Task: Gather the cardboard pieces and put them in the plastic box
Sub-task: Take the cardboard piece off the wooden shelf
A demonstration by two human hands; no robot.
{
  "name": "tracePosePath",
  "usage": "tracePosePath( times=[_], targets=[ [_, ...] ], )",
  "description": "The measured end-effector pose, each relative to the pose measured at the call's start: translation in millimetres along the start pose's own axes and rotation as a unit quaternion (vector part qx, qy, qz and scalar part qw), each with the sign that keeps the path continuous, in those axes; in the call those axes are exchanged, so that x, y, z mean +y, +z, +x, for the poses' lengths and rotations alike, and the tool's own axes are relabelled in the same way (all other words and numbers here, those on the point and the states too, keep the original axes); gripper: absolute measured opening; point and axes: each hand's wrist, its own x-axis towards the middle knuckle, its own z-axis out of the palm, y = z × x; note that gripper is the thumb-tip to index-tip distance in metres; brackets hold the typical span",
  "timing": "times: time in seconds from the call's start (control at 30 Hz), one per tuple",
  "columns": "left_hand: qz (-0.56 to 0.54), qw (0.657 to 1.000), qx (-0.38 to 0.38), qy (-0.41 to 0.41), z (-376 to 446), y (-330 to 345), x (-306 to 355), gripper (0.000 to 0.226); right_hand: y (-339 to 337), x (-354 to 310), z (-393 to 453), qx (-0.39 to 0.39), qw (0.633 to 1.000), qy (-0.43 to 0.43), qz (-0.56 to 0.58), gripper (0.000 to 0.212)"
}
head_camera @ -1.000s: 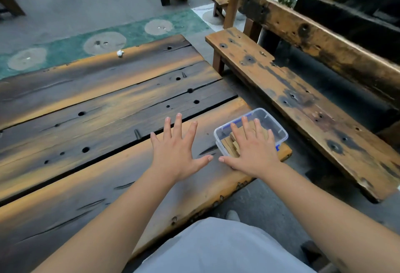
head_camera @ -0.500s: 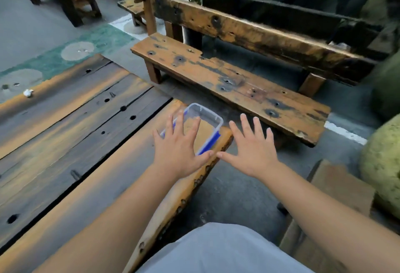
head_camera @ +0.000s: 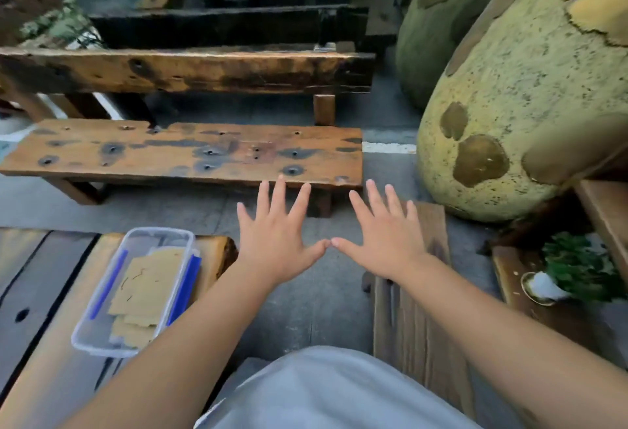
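Plastic box [head_camera: 102,347] near corner behind left forearm, table [head_camera: 44,377] cut off left, plant [head_camera: 577,268] blurred

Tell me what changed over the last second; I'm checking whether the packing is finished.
The view swung right, so the plastic box now sits at lower left. The right hand left the box; both it and the left hand now hover spread over the ground, thumbs touching, holding nothing. The cardboard pieces stayed in the box.
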Motion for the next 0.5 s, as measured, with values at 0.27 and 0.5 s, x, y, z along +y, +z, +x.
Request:
tracePosePath(
  times=[0.27, 0.5],
  targets=[
    [0.005, 0.982, -0.007, 0.186, 54.8, 8.9, 101.3, 0.095, 7.5, 92.2, -47.1, 0.004, 0.982, 0.189, 0.027, 0.105],
    [0.009, 0.929, -0.015, 0.368, 93.2, 14.1, 172.8, 0.094, 5.9, 111.4, -89.9, 0.004, 0.933, 0.357, 0.041, 0.096]
  ],
)
